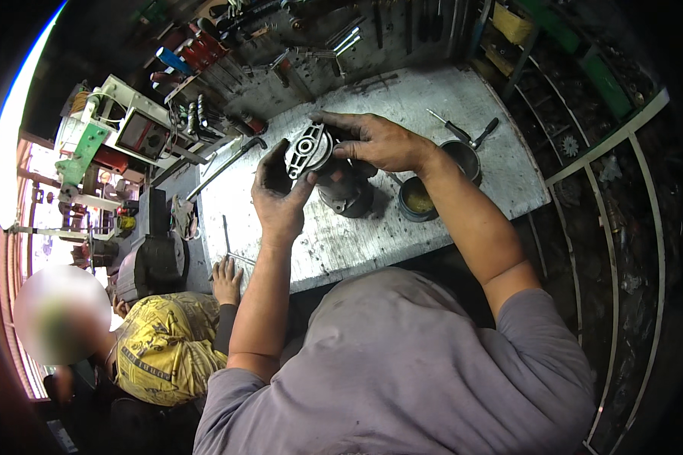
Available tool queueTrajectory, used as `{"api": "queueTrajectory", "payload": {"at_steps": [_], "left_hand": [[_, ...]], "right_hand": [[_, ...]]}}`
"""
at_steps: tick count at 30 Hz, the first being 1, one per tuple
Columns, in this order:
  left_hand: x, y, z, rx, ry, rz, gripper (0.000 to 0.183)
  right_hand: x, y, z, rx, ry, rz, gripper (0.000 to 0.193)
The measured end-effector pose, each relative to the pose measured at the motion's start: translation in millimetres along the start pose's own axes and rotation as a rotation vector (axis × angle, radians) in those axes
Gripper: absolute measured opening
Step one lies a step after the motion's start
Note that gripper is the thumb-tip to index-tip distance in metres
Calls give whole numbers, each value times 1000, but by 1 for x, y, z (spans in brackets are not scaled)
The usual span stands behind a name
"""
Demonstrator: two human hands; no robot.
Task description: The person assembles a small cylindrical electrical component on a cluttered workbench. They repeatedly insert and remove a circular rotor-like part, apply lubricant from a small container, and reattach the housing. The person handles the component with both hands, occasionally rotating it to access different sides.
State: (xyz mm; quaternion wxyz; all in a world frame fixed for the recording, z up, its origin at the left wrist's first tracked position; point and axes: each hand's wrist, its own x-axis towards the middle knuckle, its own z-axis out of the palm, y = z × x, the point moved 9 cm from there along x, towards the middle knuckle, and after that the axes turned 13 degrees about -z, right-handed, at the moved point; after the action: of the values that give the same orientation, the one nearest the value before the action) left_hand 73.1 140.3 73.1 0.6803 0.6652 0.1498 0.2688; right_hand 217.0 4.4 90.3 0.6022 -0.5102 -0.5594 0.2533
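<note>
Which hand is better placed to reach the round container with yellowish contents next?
Probably the right hand: it is nearer the round container. The left hand is farther away, at the silver metal part's left side.

Silver end cover (pixel 308 149) held above a dark cylindrical housing (pixel 347 196)

We hold the cover over the table (pixel 387 243), tilted, with its elongated, open-ribbed face toward us. The casting is bright bare metal: we see a round boss with a central bore, openings above and below it, and a small hole near the lower end. A rounder rim shows behind. Just below and to the right, the housing sits on the table, dark and grimy, partly hidden. We cannot tell whether cover and housing touch.
</note>
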Motion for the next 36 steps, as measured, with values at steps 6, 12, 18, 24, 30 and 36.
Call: {"api": "queueTrajectory", "payload": {"at_steps": [6, 12, 18, 24, 30, 36], "left_hand": [[-11, 2, 13, -109, -47, 46, 106], [-4, -46, 35, 429, 17, -190, 59], [8, -50, 34, 337, -55, -197, 65], [31, -28, 26, 194, -182, -98, 61], [41, -20, 25, 212, -216, -92, 82], [41, 9, 15, 72, -168, -20, 72]], "right_hand": [[-20, 7, -6, -25, 108, -181, 84], [-43, 17, -12, -476, 243, -259, 88], [-53, 67, -2, -315, 98, 12, 101], [-47, 66, -3, -451, 30, -71, 100], [-40, 65, -5, -346, -11, 68, 104], [-47, 55, -3, -298, -11, -39, 113]]}}
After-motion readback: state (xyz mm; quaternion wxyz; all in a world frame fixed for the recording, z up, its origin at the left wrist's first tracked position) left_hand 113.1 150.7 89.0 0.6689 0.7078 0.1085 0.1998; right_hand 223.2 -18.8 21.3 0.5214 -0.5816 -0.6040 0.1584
